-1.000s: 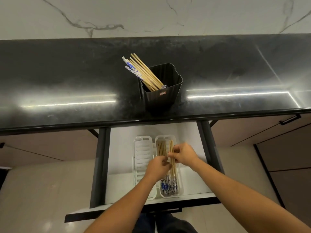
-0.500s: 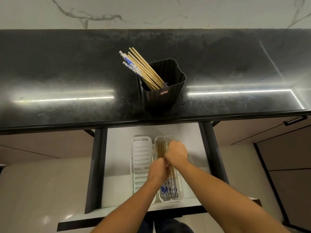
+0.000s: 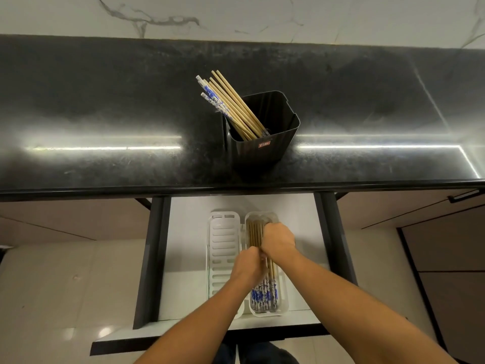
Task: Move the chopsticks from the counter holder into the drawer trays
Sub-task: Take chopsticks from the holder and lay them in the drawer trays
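Black speckled stone forms the counter [image 3: 105,101], with two bright strips of light mirrored in it. Near its front edge stands a black square plastic holder [image 3: 262,153] with a small red label on its front wall. A bunch of loose chopsticks [image 3: 231,101] stands in this holder and leans to the far left over its rim. Most are plain bamboo sticks, and a few at the left of the bunch have blue-and-white patterned tops.

Below the counter edge a white drawer [image 3: 189,232] with dark side rails is pulled open. Two long white slotted plastic trays lie in it side by side, touching along their long edges. The left tray [image 3: 224,237] shows its ribbed, slotted floor. The right tray [image 3: 273,216] holds a row of laid chopsticks [image 3: 263,295], lengthwise and close together. Their bamboo tips point to the far end and their blue-and-white patterned ends lie at the near end.

Both hands are over the right tray and touch each other. The right hand [image 3: 278,240] is knuckles up, its fingers curled down round the far half of the laid chopsticks. The left hand [image 3: 249,266] reaches in from the near left, fingers bent, and pinches the same bundle about its middle. The fingertips of both hands are hidden.

White marble with grey veins covers the wall [image 3: 236,17] behind the counter. Pale glossy tiles make up the floor [image 3: 65,285] beside the drawer.
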